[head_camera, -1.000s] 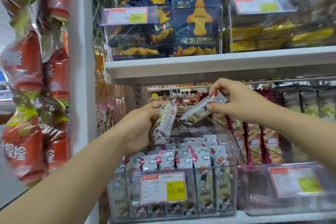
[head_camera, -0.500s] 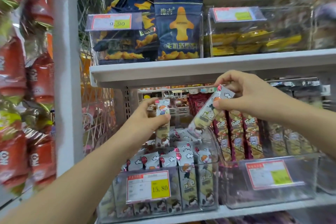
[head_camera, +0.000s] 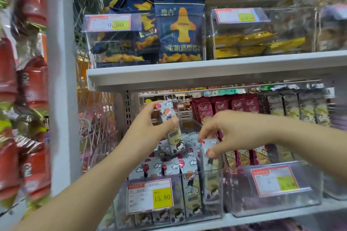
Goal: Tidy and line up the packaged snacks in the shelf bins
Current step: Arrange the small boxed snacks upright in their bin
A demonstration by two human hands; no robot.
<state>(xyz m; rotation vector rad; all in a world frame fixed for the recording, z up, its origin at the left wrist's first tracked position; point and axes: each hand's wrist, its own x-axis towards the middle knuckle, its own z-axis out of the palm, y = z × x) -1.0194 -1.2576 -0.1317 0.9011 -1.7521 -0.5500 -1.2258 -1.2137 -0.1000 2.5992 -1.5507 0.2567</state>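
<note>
Now the right hand [head_camera: 231, 133] pinches a pack [head_camera: 209, 157] into the bin's [head_camera: 223, 202] front-right corner while the left hand [head_camera: 150, 127] grips a second pack [head_camera: 172, 127] above it, which probably needs slotting upright next.

Packets [head_camera: 172, 167] stand in bin [head_camera: 222, 195], under upper shelf [head_camera: 206, 73].

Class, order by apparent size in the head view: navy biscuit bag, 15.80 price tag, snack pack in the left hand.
Largest: navy biscuit bag.
Then price tag and snack pack: too alike to rank.
</note>
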